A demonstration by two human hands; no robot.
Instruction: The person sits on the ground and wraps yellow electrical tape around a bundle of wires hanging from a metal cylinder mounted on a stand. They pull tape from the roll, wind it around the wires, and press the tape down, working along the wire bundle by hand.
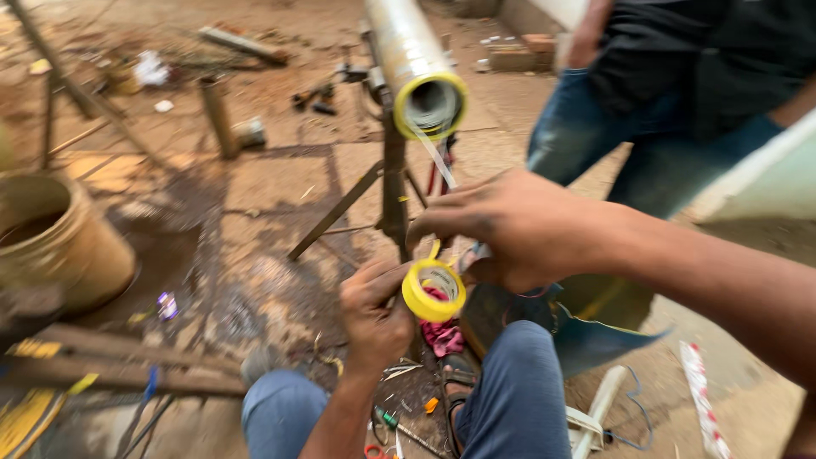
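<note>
A: Where is the tape right now?

B: The yellow tape roll [433, 291] sits in the left hand [374, 319], low in the middle of the view, just above the person's knees. The left grip is closed around the roll's rim from the left side. A thin strip of tape [435, 157] runs up from it to the open end of the wrapped pipe [416, 64], which rests on a metal stand [393, 183].

A: And the right hand?

B: The right hand [510, 229] reaches across from the right, fingers curled down just above the roll. Its grip looks pinched near where the strip comes off, but the fingertips are hidden behind the hand, so I cannot tell for sure what they clasp.

A: What could go wrong from here?

B: I'd judge the strip is the weak point. It looks stretched and narrow, so a hard pull could snap it or twist it onto itself. A sideways tug might also rock the pipe on that thin stand.

A: Anything around them?

B: Another person in blue jeans [595, 136] stands close behind the pipe. The dirt floor [255, 212] is cluttered: a yellow bucket [55, 242] at left, scrap rods, small tools by the knees. A dropped roll could easily roll into that mess.
</note>
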